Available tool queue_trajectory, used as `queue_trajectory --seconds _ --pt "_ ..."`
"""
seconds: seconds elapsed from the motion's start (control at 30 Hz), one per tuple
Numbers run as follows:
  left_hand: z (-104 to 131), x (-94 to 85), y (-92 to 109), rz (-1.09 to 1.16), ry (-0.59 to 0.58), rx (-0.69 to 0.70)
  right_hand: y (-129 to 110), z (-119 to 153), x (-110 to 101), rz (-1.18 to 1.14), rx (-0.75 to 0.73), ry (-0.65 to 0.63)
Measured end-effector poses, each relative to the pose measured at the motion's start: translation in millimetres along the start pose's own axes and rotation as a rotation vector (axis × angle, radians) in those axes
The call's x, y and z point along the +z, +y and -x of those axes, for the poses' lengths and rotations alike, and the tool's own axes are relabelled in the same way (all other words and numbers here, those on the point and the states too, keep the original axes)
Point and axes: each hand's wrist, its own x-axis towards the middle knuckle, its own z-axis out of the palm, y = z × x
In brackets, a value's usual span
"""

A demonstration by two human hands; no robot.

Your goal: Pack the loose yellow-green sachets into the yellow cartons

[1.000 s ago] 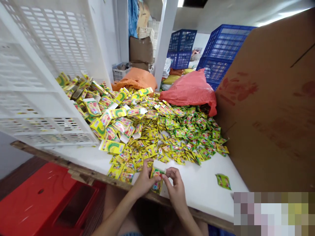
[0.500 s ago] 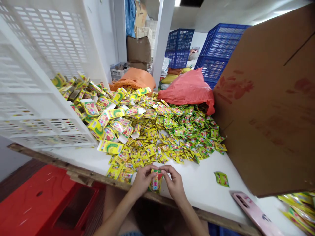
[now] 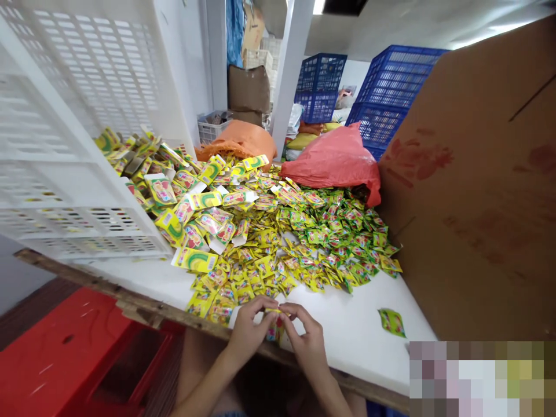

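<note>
1. The left hand (image 3: 253,327) comes up from the lower left, its forearm slanting inward over the lap. Its wrist is fairly straight, the fingers curl over the top, and the thumb points toward the right hand.
2. The right hand (image 3: 305,333) mirrors it from the lower right, with knuckles raised, fingers bent inward and thumb angled up to meet the other thumb.
3. The 2 hands nearly touch at their fingertips, low above the front of the white table (image 3: 356,324), by its wooden edge (image 3: 182,317).
4. Both grips are closed: each hand pinches the upper end of 1 small carton (image 3: 272,332) between thumb and fingers. The carton hangs between the hands, partly hidden by them, with red and green print showing below the thumbs.
5. Just beyond the hands lie yellow packets (image 3: 256,272), which run into green packets (image 3: 343,231) farther right.
6. Loose cartons (image 3: 200,202) spill from the white crate (image 3: 56,139) on the left.
7. Behind the heap are an orange sack (image 3: 247,139) and a red sack (image 3: 334,156).
8. To the right, 1 lone packet (image 3: 392,322) lies flat near the large cardboard box (image 3: 469,202).
</note>
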Motion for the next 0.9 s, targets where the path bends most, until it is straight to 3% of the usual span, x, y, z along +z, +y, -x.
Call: queue_trajectory --seconds 0.2,0.43,0.67,0.9 --pt "-4.8 4.3 0.7 -0.024 0.05 -0.092 -6.5 -5.5 -1.3 0.005 0.039 0.004" --pt "2.7 0.8 -12.9 0.058 0.043 -0.093 1.2 0.9 1.1 -0.033 0.026 0.05" --pt "-3.0 -4.0 -4.4 -0.02 0.041 -0.058 3.0 -1.2 -3.0 -0.029 0.046 0.031" --pt "-1.7 -13.8 -3.4 -0.118 -0.118 0.03 6.3 6.0 5.2 -0.058 0.052 0.013"
